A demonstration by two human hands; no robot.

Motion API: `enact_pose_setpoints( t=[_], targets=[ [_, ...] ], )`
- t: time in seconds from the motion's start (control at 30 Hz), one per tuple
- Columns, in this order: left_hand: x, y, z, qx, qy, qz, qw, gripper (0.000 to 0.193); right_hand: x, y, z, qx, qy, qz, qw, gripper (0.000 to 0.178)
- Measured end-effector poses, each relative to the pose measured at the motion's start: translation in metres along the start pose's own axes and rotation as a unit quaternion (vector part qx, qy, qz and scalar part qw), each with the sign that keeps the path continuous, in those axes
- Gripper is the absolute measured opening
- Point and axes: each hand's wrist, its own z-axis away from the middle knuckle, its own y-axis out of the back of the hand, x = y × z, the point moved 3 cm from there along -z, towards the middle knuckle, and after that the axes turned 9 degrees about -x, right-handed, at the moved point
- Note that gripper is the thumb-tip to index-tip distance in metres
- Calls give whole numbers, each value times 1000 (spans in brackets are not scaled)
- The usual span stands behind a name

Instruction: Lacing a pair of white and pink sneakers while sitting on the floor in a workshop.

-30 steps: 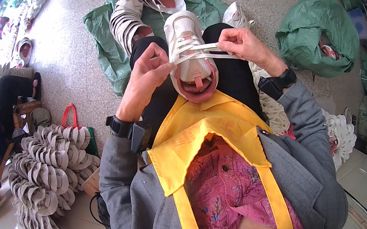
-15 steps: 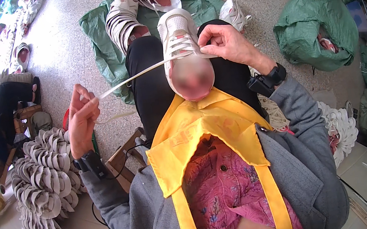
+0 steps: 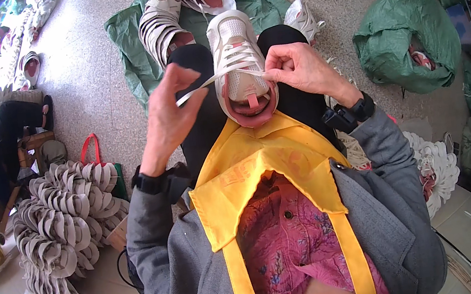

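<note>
A white and beige sneaker (image 3: 246, 87) with pink trim rests between my knees, its toe pointing away from me. White shoelace (image 3: 214, 79) is threaded in rows across its front. Left of the shoe, my left hand (image 3: 172, 111) has its thumb and fingers apart, and a loose length of lace runs across the gap between them. My right hand (image 3: 300, 70) is closed at the shoe's right side, thumb and forefinger pinching the lace beside the top eyelets. A yellow apron (image 3: 260, 149) covers my lap, touching the heel.
Nested shoe uppers (image 3: 163, 33) lie on a green sheet (image 3: 136, 70) ahead. One white shoe (image 3: 301, 18) sits right of them. A green sack (image 3: 408, 42) stands at right. Stacked grey-white pieces (image 3: 65, 227) fill the left floor, near another person's legs (image 3: 21, 121).
My left hand has moved right and closer to the shoe, and its fingers have spread. The lace stretched to the left is now slacker. My right hand stays near the eyelets.
</note>
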Motion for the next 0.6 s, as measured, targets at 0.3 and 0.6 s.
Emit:
enact_pose_setpoints(
  t=[0.3, 0.6],
  targets=[
    [-13, -9, -21, -121, 101, 114, 981, 15, -8, -5, 10, 16, -53, -22, 998, 15],
    [6, 6, -36, -95, 149, 194, 965, 15, -1, -3, 12, 67, 16, 39, 997, 12]
  ],
)
